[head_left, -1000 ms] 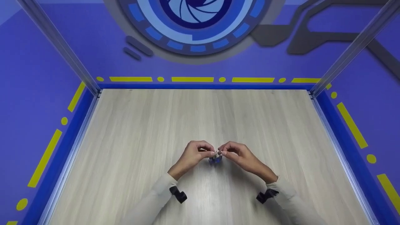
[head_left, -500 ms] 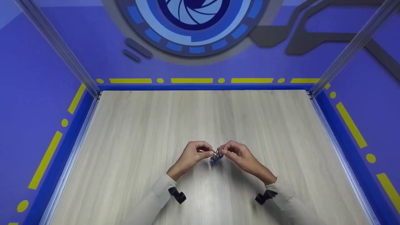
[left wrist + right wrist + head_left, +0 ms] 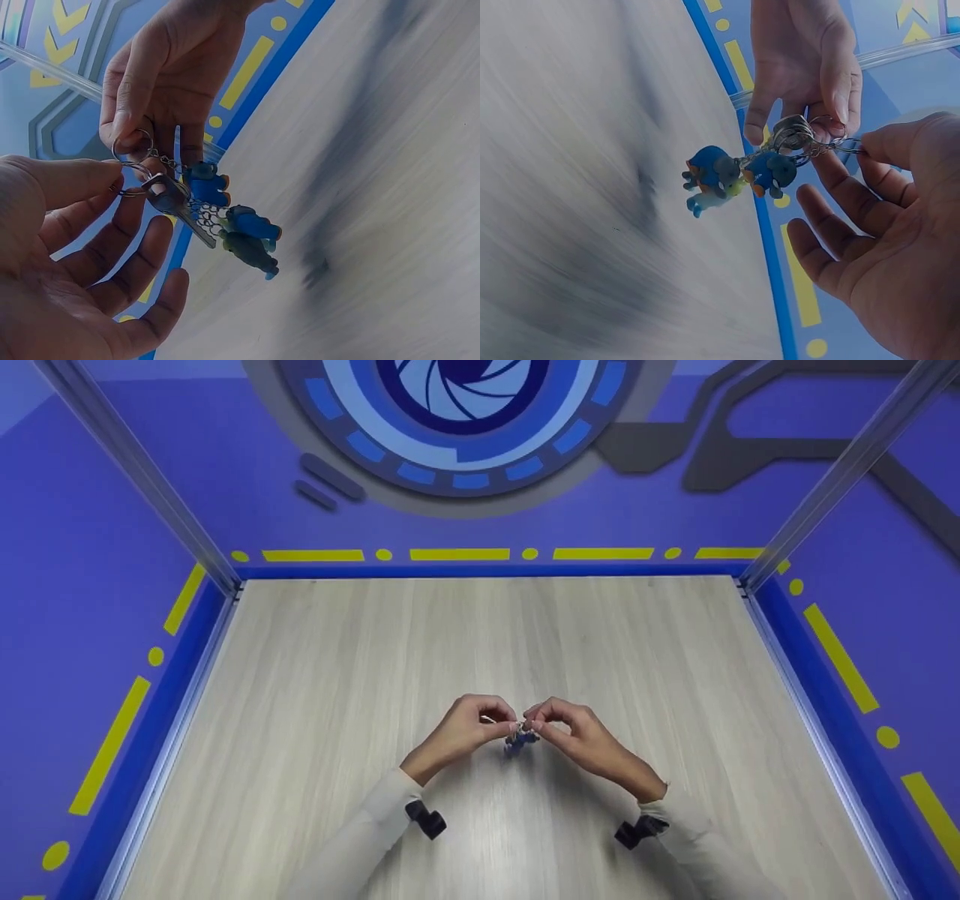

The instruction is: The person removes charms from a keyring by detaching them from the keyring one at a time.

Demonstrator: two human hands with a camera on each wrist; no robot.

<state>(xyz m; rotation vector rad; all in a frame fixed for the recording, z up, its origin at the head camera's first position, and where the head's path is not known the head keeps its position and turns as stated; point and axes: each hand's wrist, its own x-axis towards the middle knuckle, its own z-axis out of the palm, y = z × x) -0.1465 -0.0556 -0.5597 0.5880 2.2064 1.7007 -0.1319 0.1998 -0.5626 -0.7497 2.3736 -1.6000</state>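
Observation:
My left hand [image 3: 463, 731] and right hand [image 3: 581, 739] meet over the middle front of the table, fingertips close together. Between them hangs a bunch of key rings with small figurines on chains. In the left wrist view my left thumb and forefinger pinch one metal ring, its other fingers loosely spread. A metal key [image 3: 171, 196] hangs beside that hand. My right thumb and fingers pinch another metal ring [image 3: 142, 136] linked with it. Below dangle several figurines, among them a blue elephant [image 3: 253, 223]; the right wrist view shows another blue elephant figurine [image 3: 769, 171] with a grey head.
The wood-grain table [image 3: 480, 645] spreads around the hands. Blue panels [image 3: 165, 457] with yellow dashes stand behind and at both sides, with metal frame posts [image 3: 840, 487] at the corners. Each sleeve carries a black wrist camera [image 3: 426, 819].
Both hands keep pinching the rings at about the same spot. The hanging figurines have shifted and turned a little beneath the fingers. The left hand has moved very slightly.

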